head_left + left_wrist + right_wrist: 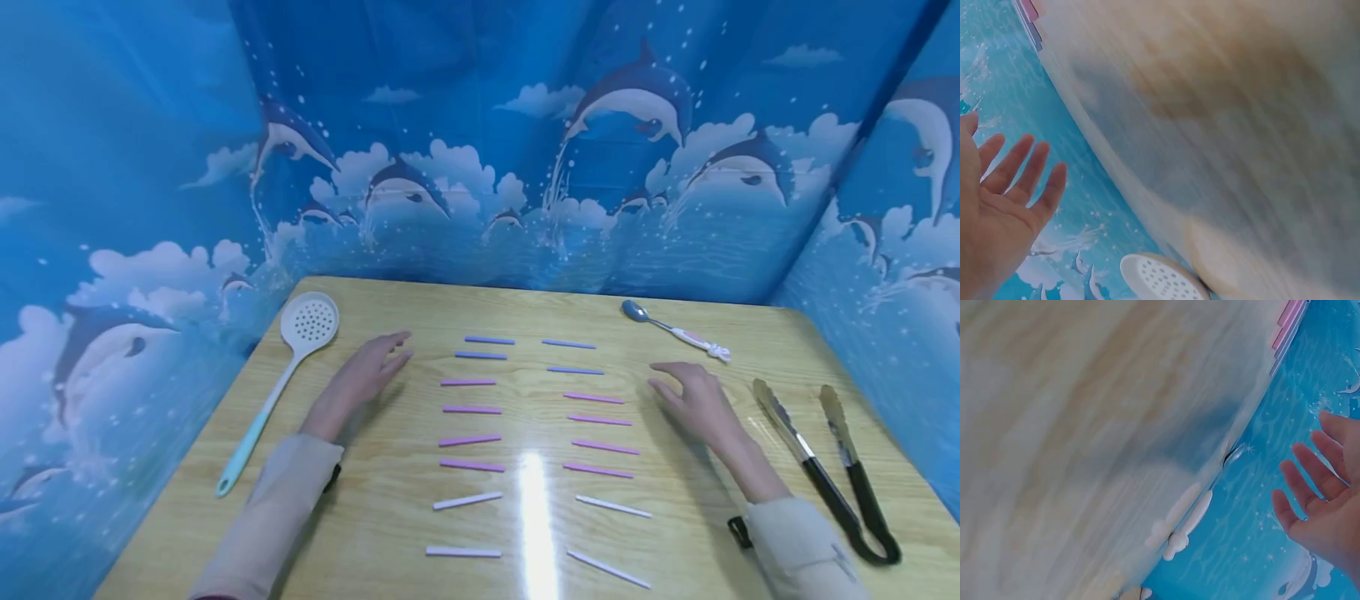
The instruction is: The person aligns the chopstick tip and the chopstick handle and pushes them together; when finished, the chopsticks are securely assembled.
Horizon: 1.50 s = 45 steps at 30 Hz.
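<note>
Blue dolphin-printed curtain (480, 150) fills the upper frame behind a pale wood-grain table (517, 312), whose far edge crosses mid-frame. Black-handled metal tongs (825, 490) lie splayed at lower right; a turquoise-handled, pale perforated skimmer (277, 396) slants at left, both apparently set aside to leave the middle workable. From my end, I see the left hand (363, 379) and right hand (693, 400) over centre-left and centre-right, fingers loosely extended, holding nothing. A silver spoon with a white-and-pink handle (692, 337) lies upper right, near the far edge. Thin blue, pinkish-purple and white sticks (472, 410) form two central columns, seemingly grouped by colour; bare wood between them gives fingers room.
</note>
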Available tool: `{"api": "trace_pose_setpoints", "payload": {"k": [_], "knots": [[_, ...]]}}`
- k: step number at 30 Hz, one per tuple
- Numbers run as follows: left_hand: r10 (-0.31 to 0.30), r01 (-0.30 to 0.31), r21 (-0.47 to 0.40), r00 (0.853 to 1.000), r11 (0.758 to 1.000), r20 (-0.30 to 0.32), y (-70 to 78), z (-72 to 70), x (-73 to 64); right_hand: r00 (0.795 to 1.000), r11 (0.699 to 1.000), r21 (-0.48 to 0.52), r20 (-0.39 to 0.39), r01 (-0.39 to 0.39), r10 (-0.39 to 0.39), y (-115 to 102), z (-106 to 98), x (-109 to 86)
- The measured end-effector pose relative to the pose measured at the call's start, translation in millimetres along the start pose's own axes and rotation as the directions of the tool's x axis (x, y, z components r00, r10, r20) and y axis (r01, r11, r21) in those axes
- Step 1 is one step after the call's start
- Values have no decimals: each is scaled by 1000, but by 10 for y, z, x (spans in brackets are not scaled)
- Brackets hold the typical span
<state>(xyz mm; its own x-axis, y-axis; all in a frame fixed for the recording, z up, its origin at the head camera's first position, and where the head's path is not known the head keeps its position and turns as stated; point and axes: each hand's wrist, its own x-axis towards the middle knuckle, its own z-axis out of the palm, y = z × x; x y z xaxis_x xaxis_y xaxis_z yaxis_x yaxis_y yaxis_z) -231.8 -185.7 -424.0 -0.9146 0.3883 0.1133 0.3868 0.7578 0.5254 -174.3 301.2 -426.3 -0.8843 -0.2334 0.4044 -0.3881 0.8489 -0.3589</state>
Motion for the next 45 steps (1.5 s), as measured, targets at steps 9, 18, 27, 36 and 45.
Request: {"api": "trace_pose_setpoints", "payload": {"k": [9, 18, 27, 36, 45], "knots": [[-54, 64, -80, 992, 995, 118, 14, 58, 235, 985, 978, 137, 90, -160, 148, -14, 119, 159], [-45, 63, -87, 981, 994, 187, 82, 146, 441, 968, 967, 157, 184, -201, 171, 0, 268, 357], [60, -34, -137, 979, 990, 192, 97, 282, 656, 965, 961, 201, 217, -189, 144, -55, 425, 584], [-9, 21, -51, 973, 998, 232, 198, 392, 812, 964, 968, 207, 251, -140, 86, -96, 585, 724], [-6, 15, -32, 967, 999, 253, 295, 446, 972, 965, 980, 173, 257, -99, 52, -152, 685, 876]]}}
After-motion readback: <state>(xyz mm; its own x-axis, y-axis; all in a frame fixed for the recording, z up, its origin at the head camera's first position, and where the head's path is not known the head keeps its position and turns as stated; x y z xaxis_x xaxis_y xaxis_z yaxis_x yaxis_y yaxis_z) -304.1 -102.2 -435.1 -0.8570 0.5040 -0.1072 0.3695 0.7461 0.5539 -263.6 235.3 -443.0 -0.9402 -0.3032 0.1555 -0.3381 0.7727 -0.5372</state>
